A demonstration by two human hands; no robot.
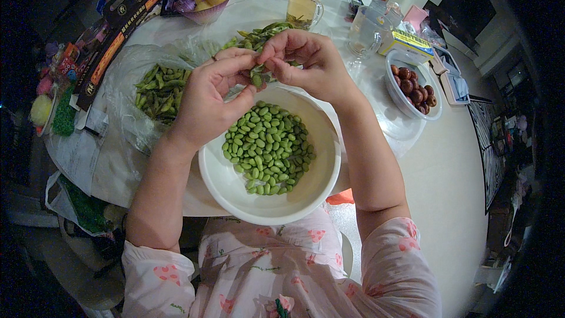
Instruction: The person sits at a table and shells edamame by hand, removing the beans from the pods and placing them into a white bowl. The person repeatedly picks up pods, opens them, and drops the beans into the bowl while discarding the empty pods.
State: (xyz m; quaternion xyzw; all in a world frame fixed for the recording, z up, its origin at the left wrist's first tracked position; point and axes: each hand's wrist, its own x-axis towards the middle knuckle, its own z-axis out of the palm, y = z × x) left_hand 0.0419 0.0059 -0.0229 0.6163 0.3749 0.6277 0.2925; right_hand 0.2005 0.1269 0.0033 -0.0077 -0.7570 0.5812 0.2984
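My left hand (216, 92) and my right hand (309, 62) meet above the far rim of a white bowl (269, 212). Between their fingertips they pinch an edamame pod (257, 75), and a green bean shows at its lower end. Many shelled green soybeans (267, 148) cover the bottom of the bowl, which sits at the table's near edge by my lap. Left of the bowl, a clear plastic bag (119, 92) holds whole edamame pods (163, 92). Behind my hands lies a heap of pods or husks (260, 35), partly hidden by my fingers.
A glass mug of tea (303, 4) and a clear glass mug (364, 33) stand at the back. To the right is a plastic bowl (397, 101) of round brown fruit. A purple bowl (207, 13) of yellow fruit and a long dark box (114, 48) are at the left.
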